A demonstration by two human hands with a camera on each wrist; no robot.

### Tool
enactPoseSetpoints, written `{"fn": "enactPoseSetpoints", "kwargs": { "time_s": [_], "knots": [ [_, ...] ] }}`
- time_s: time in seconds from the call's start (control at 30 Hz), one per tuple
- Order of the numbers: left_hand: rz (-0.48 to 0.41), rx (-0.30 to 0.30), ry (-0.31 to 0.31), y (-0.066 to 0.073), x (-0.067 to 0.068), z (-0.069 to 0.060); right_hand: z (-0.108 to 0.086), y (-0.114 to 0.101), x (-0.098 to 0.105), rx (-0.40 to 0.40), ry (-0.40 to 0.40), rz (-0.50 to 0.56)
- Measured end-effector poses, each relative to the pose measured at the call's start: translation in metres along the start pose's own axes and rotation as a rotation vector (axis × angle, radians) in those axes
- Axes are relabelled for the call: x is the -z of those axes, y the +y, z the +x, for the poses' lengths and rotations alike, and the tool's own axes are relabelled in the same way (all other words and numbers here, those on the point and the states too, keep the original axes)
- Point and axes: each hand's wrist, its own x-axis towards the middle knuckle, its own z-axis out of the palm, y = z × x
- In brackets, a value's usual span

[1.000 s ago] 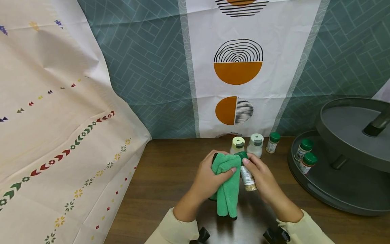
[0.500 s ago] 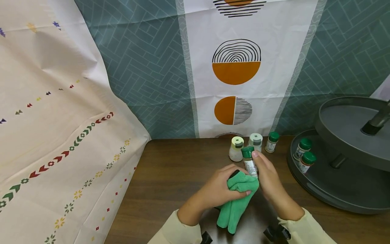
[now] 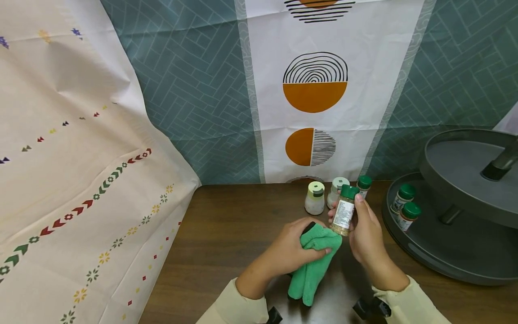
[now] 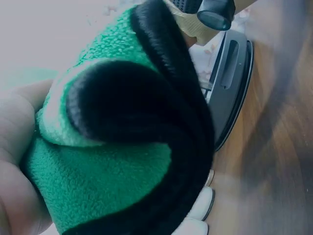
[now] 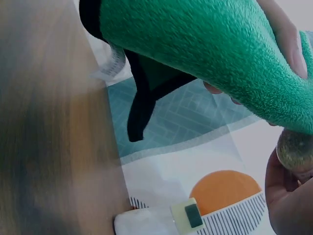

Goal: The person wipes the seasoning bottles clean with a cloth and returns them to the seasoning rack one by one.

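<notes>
In the head view my left hand (image 3: 297, 247) grips a folded green cloth (image 3: 315, 265) with black edging. My right hand (image 3: 366, 229) holds a spice jar (image 3: 343, 213) with a green cap and a white label, tilted, its base close by the top of the cloth. Whether jar and cloth touch I cannot tell. The cloth (image 4: 107, 171) fills much of the left wrist view, with part of the left hand (image 4: 22, 166) at its edge. From the right wrist, the jar's bottom (image 5: 296, 152) shows between the cloth (image 5: 205, 44) and the right hand (image 5: 293, 205).
Behind the hands stand a shaker with a yellowish cap (image 3: 314, 198), a white-capped shaker (image 3: 337, 186) and a green-capped jar (image 3: 364, 183). At right, a dark two-tier round tray (image 3: 445, 252) bears two green-capped jars (image 3: 404, 193). Patterned cloths hang behind the wooden table (image 3: 226, 234).
The cloth first came down off the jar's upper part toward its base, then off the jar's body. My right hand has since raised the jar to the right and turned its label into view.
</notes>
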Motion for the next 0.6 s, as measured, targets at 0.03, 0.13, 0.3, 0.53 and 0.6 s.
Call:
{"fn": "enactPoseSetpoints", "kwargs": {
  "time_s": [0.03, 0.13, 0.3, 0.53, 0.6],
  "knots": [
    [-0.015, -0.001, 0.025, 0.0001, -0.0003, -0.0001, 0.0000, 0.0003, 0.0002, 0.003, -0.009, 0.015],
    [-0.043, -0.017, 0.111, -0.0002, -0.0008, -0.0001, 0.0000, 0.0004, 0.0000, -0.002, -0.027, 0.012],
    [-0.088, -0.044, 0.217, -0.0017, -0.0004, 0.0005, 0.0016, 0.0005, -0.0013, -0.046, -0.006, -0.022],
    [-0.153, 0.002, 0.319, 0.0000, 0.0020, 0.0011, 0.0026, 0.0002, -0.0044, -0.098, 0.053, 0.063],
    [-0.169, 0.021, 0.328, 0.0007, 0.0024, 0.0009, 0.0026, -0.0004, -0.0052, -0.105, 0.062, 0.078]
  ]
}}
